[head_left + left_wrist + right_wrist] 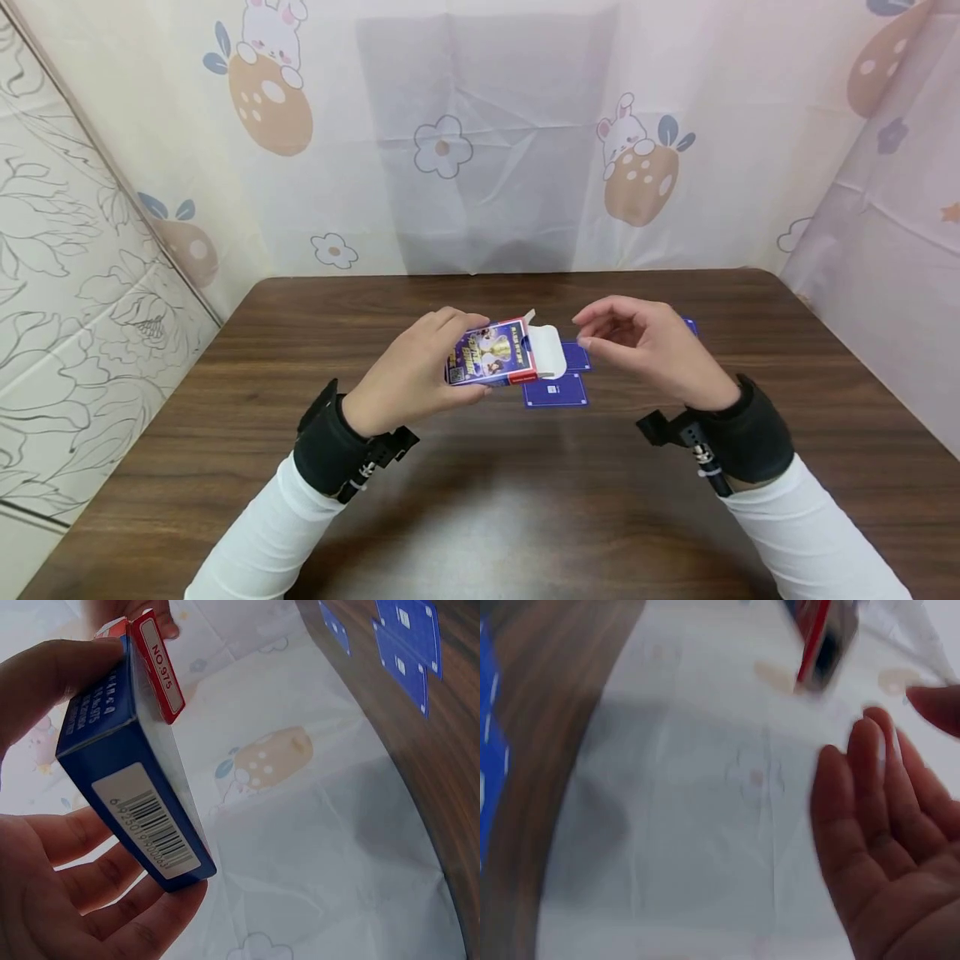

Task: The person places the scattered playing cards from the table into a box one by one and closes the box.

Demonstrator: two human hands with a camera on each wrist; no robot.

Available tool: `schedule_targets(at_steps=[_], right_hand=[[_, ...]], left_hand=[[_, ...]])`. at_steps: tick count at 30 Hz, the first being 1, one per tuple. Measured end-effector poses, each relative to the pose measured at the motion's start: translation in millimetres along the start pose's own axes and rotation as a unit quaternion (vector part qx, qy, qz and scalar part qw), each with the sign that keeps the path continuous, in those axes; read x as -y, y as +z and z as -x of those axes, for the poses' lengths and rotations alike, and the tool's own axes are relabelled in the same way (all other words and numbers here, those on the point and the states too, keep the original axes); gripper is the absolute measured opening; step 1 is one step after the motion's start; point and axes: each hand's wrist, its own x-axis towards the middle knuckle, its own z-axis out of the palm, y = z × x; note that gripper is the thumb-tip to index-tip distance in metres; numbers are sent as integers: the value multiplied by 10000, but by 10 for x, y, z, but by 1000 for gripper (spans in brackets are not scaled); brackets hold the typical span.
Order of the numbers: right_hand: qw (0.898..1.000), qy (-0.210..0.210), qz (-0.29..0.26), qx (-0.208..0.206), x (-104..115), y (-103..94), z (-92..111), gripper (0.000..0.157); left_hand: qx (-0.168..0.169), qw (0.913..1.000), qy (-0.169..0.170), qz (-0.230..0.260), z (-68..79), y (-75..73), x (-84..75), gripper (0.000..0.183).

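Note:
My left hand grips a small blue and red card box, thumb along one side and fingers along the other. The box's white end flap stands open toward the right. In the left wrist view a barcode label shows on the box's end, and a red tab printed "NO.975" sticks out. My right hand hovers just right of the flap, fingers relaxed and slightly bent, holding nothing. The right wrist view shows the fingers apart from the blurred box.
Blue cards lie on the brown wooden table below and right of the box. Another blue card peeks out behind the right hand. A patterned curtain hangs behind the table, with a floral panel at the left.

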Motion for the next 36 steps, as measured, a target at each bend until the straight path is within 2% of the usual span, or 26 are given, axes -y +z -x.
schedule_targets(at_steps=[3, 6, 11, 14, 17, 25, 28, 36], right_hand=[[9986, -14, 456, 251, -109, -39, -18, 21], [9947, 23, 664, 789, -234, 3, -55, 23], [9825, 52, 909, 1623, -426, 132, -118, 28], [9758, 59, 1258, 1788, -515, 202, -144, 29], [9701, 250, 1511, 1885, -577, 265, -157, 32], [9470, 676, 1700, 2640, -728, 422, -152, 41], [9413, 672, 1838, 2751, -768, 438, -185, 42], [9261, 1000, 2095, 2974, -819, 479, -271, 53]], left_hand=[[-22, 9999, -109, -30, 16, -44, 31, 69], [-47, 9999, -138, -19, 24, -73, 53, 69], [-23, 9998, -183, 12, 36, -87, 74, 69], [2, 9998, -206, -14, 41, -92, 79, 69], [2, 9998, -215, 5, 40, -93, 80, 70], [136, 9996, -235, 58, 18, -32, 75, 69], [91, 9997, -217, 63, 15, -24, 72, 68], [33, 9999, -133, 82, 8, -36, 50, 68]])
